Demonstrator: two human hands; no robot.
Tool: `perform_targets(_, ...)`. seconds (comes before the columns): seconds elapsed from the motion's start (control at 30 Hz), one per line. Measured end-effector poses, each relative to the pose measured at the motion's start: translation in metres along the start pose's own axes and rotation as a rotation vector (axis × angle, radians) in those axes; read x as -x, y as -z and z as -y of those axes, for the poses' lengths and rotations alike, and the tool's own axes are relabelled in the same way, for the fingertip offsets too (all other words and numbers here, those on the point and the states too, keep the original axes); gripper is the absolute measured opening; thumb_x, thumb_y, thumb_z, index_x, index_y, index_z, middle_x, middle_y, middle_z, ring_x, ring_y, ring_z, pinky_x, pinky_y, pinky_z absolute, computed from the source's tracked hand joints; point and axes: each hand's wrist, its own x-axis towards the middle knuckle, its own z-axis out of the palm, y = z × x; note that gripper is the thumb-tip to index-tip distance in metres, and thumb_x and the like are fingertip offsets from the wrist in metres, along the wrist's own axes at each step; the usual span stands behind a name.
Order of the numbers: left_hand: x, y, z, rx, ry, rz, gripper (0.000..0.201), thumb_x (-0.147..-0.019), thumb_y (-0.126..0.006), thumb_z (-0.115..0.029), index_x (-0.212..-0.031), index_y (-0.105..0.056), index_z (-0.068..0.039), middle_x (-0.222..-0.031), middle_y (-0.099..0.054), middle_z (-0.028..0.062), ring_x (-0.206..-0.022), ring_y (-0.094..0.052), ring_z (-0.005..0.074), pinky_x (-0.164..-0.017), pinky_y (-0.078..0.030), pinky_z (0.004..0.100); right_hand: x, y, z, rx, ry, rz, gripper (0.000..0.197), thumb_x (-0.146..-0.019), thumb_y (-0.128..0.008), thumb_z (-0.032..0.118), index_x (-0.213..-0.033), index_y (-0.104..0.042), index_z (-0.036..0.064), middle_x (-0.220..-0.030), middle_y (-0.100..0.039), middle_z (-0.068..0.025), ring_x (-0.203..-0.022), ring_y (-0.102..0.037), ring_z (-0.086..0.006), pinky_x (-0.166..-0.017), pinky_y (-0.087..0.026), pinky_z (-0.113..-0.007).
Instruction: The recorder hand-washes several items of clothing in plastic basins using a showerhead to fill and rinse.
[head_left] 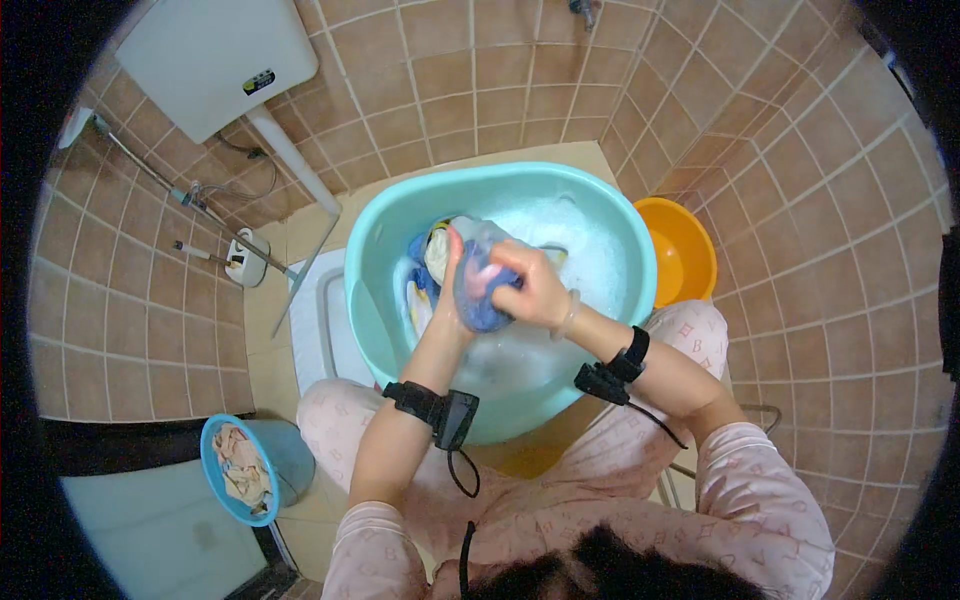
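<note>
A wet blue cloth (481, 312), bunched up, is gripped between my two hands over a large turquoise tub (641, 235). My left hand (457, 287) supports the cloth from its left side, thumb pointing up; the other fingers are mostly hidden behind it. Curled into a fist, my right hand (536, 287) presses on the cloth from the right. Foamy water (600, 255) fills the tub. More wet laundry (421, 290), blue, white and yellowish, lies in the water just left of my hands.
An orange basin (690, 240) stands right of the tub. To the left are a white squat toilet (308, 325), partly under the tub, a metal pole (230, 228) and a white container (247, 258). A blue bucket (292, 462) of clothes sits lower left. Tiled walls surround me.
</note>
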Motion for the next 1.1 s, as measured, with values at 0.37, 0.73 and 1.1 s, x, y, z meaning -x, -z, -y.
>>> perform_targets(0.37, -0.013, 0.047, 0.023, -0.033, -0.222, -0.424, 0.037, -0.087, -0.046, -0.044, -0.104, -0.053, -0.012, -0.100, -0.059, 0.0055, -0.092, -0.057, 0.0194, -0.083, -0.047, 0.0373, 0.025, -0.054, -0.032, 0.488, 0.270, -0.212, 0.034, -0.063, -0.071, 0.029, -0.071, -0.045, 0.0080, -0.077, -0.050, -0.0108, -0.075, -0.050, -0.0308, -0.065, -0.036, -0.039)
perform_targets(0.73, -0.009, 0.046, 0.033, 0.007, -0.172, -0.568, 0.037, -0.085, -0.051, -0.043, -0.106, -0.054, -0.012, -0.103, -0.059, 0.0050, -0.095, -0.057, 0.0187, -0.085, -0.046, 0.0379, 0.006, -0.046, -0.051, 0.322, -0.091, -0.183, 0.020, -0.073, -0.063, 0.031, -0.078, -0.062, 0.0112, -0.067, -0.060, -0.0138, -0.062, -0.059, -0.0321, -0.056, -0.047, -0.040)
perform_targets(1.1, 0.018, -0.034, -0.018, -0.126, -0.302, 0.077, 0.028, -0.087, -0.047, -0.024, -0.108, -0.051, -0.005, -0.105, -0.058, 0.0096, -0.091, -0.058, 0.0222, -0.083, -0.048, 0.0335, -0.053, 0.054, -0.045, -0.706, -0.581, 0.111, 0.053, -0.086, -0.050, 0.047, -0.121, -0.049, 0.0082, -0.124, -0.049, -0.0064, -0.102, -0.053, -0.0163, -0.081, -0.046, -0.031)
